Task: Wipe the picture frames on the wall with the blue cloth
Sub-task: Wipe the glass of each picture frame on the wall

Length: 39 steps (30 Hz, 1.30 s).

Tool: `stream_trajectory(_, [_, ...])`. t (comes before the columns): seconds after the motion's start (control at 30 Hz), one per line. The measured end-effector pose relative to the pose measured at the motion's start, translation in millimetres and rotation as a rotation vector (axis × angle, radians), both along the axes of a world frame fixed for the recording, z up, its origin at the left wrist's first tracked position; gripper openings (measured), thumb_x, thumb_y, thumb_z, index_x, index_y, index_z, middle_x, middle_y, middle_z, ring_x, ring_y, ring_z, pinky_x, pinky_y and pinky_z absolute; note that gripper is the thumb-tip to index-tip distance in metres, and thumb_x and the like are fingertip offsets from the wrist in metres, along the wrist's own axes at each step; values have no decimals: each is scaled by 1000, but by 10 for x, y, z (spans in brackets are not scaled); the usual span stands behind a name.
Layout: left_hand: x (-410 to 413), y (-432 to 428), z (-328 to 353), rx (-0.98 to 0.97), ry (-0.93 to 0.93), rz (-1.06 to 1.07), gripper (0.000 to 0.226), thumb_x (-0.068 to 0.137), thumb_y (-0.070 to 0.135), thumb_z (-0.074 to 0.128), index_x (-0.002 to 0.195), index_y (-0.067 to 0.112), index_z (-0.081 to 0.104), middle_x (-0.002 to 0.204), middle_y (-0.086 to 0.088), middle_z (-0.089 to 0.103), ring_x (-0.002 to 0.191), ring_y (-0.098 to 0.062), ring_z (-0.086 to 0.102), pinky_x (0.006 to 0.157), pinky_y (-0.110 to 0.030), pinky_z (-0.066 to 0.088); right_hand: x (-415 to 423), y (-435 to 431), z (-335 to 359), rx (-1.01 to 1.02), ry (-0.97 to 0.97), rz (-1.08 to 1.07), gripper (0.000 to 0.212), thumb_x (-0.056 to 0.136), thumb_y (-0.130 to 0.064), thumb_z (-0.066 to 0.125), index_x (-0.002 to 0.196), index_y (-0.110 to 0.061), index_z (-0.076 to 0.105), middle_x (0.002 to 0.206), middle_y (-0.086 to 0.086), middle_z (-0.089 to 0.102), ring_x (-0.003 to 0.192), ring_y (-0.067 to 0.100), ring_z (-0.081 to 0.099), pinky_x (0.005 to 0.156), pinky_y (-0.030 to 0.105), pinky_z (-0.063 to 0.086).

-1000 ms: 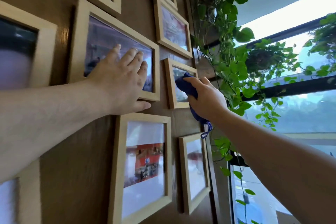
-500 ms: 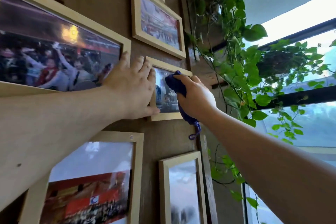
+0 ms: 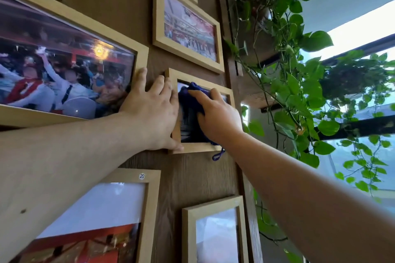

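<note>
Left hand (image 3: pixel 152 111) shifted onto small wooden frame (image 3: pixel 193 147); right hand (image 3: pixel 218 116) pressing blue cloth (image 3: pixel 189 101).

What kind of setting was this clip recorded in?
Probably an office or clubhouse lobby, though a home is possible: a wood-panelled wall hung with many light wooden frames, such as the group photo, beside a large window with trailing pothos vines. One frame bears a numbered sticker.

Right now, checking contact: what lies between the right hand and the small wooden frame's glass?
The blue cloth, pressed under the right hand against the small wooden frame, in the head view.
</note>
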<state>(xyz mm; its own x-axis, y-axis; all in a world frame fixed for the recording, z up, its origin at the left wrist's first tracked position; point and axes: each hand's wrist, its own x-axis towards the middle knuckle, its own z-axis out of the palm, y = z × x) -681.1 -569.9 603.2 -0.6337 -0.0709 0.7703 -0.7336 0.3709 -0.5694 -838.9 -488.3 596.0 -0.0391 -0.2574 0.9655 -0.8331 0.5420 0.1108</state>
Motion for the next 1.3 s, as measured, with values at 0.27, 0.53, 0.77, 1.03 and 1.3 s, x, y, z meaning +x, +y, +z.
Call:
stream_trajectory(0.27, [-12, 16, -3, 34, -1, -29, 124, 66, 88, 42, 151, 4, 8, 159, -22, 4, 146, -36, 1, 114, -66, -2, -592, 208, -35, -150, -304, -156, 53, 89, -19, 42, 137, -38, 33, 122, 9, 46, 83, 36, 57, 60, 37, 46])
stream_trajectory(0.53, [3, 4, -8, 55, -1, -72, 124, 66, 86, 46, 151, 4, 7, 159, -22, 1, 146, -35, 4, 115, -64, -2, -400, 72, -46, -167, -280, 65, 51, 88, -22, 50, 136, -33, 38, 128, 9, 47, 93, 35, 57, 68, 39, 47])
stream_trajectory(0.77, [-43, 0, -8, 33, -1, -44, 122, 69, 85, 44, 150, 4, 4, 159, -25, -1, 146, -38, 1, 115, -64, -3, 3, -57, -245, -61, -6, 163, 48, 92, -51, 43, 137, -37, 37, 118, -1, 52, 90, 20, 56, 65, 32, 49])
stream_trajectory(1.03, [-11, 18, -7, 45, -36, -56, 119, 71, 83, 46, 150, 2, 9, 157, -29, -3, 146, -38, 5, 117, -59, -4, -585, 207, -208, -198, -375, -67, 38, 93, -49, 44, 129, -36, 45, 110, 4, 61, 84, 23, 55, 64, 33, 45])
stream_trajectory(1.3, [-53, 37, 11, 34, -36, -23, 120, 69, 85, 44, 150, 3, 13, 157, -28, 3, 145, -40, 10, 117, -61, 1, -32, -22, -417, -8, 26, 204, 42, 92, -38, 53, 133, -35, 45, 111, -4, 51, 83, 17, 52, 63, 31, 46])
